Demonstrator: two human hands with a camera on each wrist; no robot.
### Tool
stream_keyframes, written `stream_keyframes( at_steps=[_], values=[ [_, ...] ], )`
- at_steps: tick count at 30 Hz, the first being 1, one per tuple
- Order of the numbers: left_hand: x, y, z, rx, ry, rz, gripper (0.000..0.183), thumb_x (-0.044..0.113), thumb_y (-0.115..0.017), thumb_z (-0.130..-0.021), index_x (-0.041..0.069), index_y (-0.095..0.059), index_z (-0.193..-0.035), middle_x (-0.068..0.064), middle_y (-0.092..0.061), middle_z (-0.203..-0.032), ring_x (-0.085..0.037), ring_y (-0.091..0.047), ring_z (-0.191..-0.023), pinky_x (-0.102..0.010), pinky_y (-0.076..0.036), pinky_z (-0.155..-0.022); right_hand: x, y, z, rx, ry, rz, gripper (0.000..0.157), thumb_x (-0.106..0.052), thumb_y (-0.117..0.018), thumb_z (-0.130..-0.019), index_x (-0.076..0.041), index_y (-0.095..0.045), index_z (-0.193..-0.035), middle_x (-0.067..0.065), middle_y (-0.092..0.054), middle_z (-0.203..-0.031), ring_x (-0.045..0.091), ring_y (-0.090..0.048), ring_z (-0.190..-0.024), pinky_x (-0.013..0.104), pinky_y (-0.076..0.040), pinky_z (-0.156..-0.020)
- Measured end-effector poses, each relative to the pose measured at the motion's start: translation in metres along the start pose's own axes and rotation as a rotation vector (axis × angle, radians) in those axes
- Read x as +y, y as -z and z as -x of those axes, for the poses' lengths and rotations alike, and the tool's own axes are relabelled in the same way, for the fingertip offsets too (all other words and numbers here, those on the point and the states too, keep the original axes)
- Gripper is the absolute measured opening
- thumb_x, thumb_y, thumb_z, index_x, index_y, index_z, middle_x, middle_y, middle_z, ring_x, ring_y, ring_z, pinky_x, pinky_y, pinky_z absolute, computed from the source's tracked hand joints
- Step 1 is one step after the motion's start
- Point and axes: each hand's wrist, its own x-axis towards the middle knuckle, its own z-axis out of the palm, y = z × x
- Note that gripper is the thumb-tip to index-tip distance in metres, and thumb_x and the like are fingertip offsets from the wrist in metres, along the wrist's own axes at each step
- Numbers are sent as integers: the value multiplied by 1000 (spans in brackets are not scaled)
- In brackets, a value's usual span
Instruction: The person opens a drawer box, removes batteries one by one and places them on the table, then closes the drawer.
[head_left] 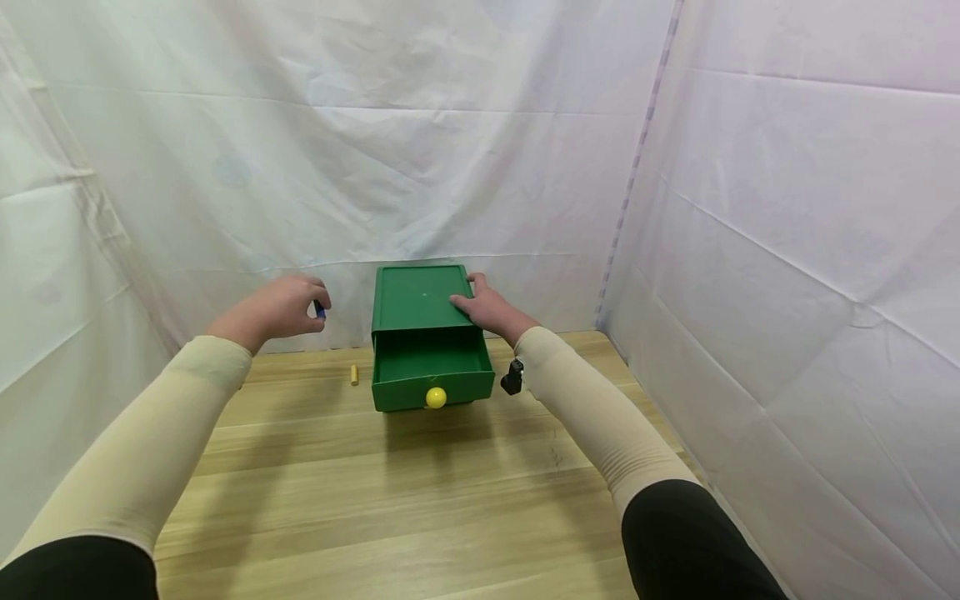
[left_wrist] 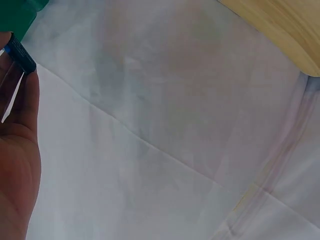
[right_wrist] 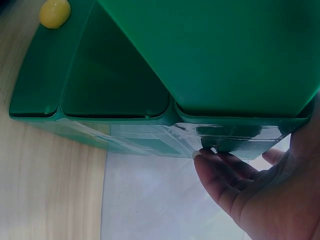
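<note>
My left hand (head_left: 288,304) is raised above the table, left of the green drawer box (head_left: 423,297). Between its thumb and fingers it pinches a small dark blue battery (left_wrist: 21,54), which shows only in part in the head view. The box stands with its drawer (head_left: 432,390) pulled out; inside the drawer I see bare green plastic. A round yellow knob (head_left: 436,397) sits on the drawer front. My right hand (head_left: 495,310) rests against the right side of the box, thumb on the top edge, and its fingers (right_wrist: 217,175) touch the taped side wall.
A small yellow cylinder (head_left: 354,375) stands or lies on the wooden table (head_left: 405,500), left of the drawer. By the right wrist is a black wrist camera (head_left: 513,377). White curtains (head_left: 450,167) hang behind and at both sides.
</note>
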Motion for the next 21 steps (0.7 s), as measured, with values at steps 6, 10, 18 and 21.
stream_keyframes(
  at_steps=[6, 10, 18, 21],
  values=[
    [0, -9, 1, -15, 32, 24, 19, 17, -75, -84, 7, -76, -99, -8, -68, -104, -31, -64, -95, -50, -53, -85, 0, 0, 0, 4, 9, 0, 79, -52, -52, -102, -19, -9, -161, 18, -42, -153, 30, -48, -136, 51, -40, -110],
    [-4, -17, 2, -25, 51, 34, 20, 18, -75, -84, 7, -75, -101, -9, -68, -106, -30, -63, -95, -51, -52, -86, 1, 0, -1, 6, 13, 11, 78, -52, -51, -102, -19, -9, -160, 18, -43, -152, 29, -49, -134, 50, -41, -109],
    [-8, -32, 6, -12, 47, 80, 18, 15, -74, -84, 6, -74, -98, -11, -69, -105, -33, -64, -95, -50, -52, -84, 1, 0, 0, 8, 8, 18, 77, -52, -51, -103, -21, -9, -160, 18, -43, -152, 29, -49, -135, 50, -41, -109],
    [-7, -36, 7, -5, 36, 85, 17, 14, -75, -83, 5, -75, -97, -12, -69, -104, -34, -64, -94, -51, -51, -85, 1, -1, 0, 5, 8, 19, 77, -52, -51, -103, -20, -9, -160, 18, -43, -152, 30, -49, -135, 50, -41, -109]
  ],
)
